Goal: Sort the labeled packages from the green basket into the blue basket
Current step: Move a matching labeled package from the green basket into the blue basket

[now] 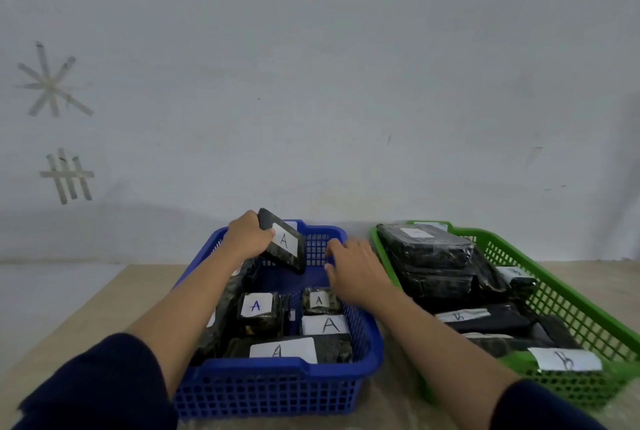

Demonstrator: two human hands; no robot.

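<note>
The left hand (247,237) has its fingers curled tight around the upper edge of a black package (285,241) labelled A, holding it tilted above the far end of the blue basket (277,391). The right hand (356,268), at three o'clock of that package, hovers with fingers spread loosely, seemingly touching nothing. More A packages (258,312) lie at the basket's six o'clock end. The green basket (571,305) sits at three o'clock on the worktop (86,308).
</note>
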